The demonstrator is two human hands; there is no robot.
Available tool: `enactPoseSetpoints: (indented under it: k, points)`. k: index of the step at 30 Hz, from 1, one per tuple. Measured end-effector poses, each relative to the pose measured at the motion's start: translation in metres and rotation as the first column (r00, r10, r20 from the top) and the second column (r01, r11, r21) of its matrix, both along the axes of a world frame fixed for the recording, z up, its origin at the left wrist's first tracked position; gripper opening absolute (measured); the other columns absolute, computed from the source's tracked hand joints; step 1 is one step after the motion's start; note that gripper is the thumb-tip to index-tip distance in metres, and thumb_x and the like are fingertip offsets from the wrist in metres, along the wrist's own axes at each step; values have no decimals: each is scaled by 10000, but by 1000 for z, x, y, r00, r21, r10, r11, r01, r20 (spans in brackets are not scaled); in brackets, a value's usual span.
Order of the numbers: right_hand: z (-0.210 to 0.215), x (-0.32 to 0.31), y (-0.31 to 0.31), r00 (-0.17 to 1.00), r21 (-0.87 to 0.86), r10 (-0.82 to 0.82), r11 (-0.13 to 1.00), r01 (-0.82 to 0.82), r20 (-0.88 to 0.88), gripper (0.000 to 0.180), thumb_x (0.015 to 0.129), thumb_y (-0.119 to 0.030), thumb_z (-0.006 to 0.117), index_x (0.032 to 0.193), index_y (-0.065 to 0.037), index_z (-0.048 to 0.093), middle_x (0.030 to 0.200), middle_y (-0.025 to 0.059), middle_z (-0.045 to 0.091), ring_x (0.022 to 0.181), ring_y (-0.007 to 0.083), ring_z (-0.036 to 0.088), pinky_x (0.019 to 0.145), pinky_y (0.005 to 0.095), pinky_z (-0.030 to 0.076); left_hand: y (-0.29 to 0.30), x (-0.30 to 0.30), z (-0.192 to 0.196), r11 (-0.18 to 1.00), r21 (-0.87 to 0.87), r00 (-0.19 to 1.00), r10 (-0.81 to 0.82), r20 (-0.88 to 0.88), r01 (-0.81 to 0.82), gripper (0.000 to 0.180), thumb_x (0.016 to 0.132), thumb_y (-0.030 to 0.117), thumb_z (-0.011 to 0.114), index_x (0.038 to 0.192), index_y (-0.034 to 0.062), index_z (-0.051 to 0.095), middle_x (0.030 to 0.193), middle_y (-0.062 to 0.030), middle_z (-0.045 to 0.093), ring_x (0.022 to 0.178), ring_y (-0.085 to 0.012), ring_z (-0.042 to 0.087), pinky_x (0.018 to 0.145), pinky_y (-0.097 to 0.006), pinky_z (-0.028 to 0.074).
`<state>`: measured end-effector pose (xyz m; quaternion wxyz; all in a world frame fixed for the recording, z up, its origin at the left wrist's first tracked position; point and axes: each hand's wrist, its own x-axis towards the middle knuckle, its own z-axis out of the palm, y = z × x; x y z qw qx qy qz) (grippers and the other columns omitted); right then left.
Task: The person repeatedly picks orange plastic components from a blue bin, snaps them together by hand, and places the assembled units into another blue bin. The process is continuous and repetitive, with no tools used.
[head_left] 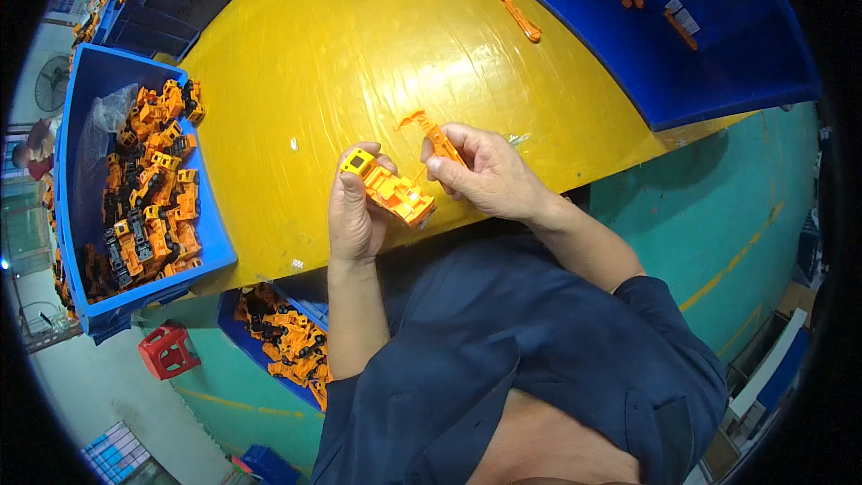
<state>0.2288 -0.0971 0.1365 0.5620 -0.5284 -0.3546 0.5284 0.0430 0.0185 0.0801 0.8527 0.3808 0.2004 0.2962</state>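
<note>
In my left hand [356,212] is a small orange and yellow toy truck [388,189], its cab pointing up and to the left, with my fingers closed round its side. My right hand [485,168] pinches an orange plastic toy crane arm [440,142] between thumb and fingers. The arm's hooked end sticks out up and to the left. Both parts are held close together above the near edge of the yellow table [341,54]. A small gap seems to lie between the crane arm and the truck, though my fingers partly hide it.
At the left, a blue bin [215,233] holds many toy trucks. A tilted blue bin [718,81] with orange arms stands at the far right. Loose orange arms [521,20] lie near it. Below the table are another bin [235,319] of toy parts and a red stool [167,352].
</note>
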Motion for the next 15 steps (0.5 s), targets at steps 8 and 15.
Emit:
enactPoseSetpoints:
  k: [8,15]
  points:
    - [-24,-11,2,961,130,-233,968,215,150,186,1055,-117,623,1155,40,633,987,62,678,945,96,624,839,290,533,-5,-1,-9,994,34,994,99,35,-100,512,1001,396,700,1321,76,461,1238,-133,622,1184,-252,638,1036,-408,550]
    - [-63,-13,35,794,156,-602,795,587,81,217,1118,-218,504,1147,-12,565,943,66,665,871,139,631,795,320,531,-33,22,-4,875,473,943,235,-234,-100,544,916,135,830,1244,67,403,1469,-238,498,1367,-308,520,1150,-429,447]
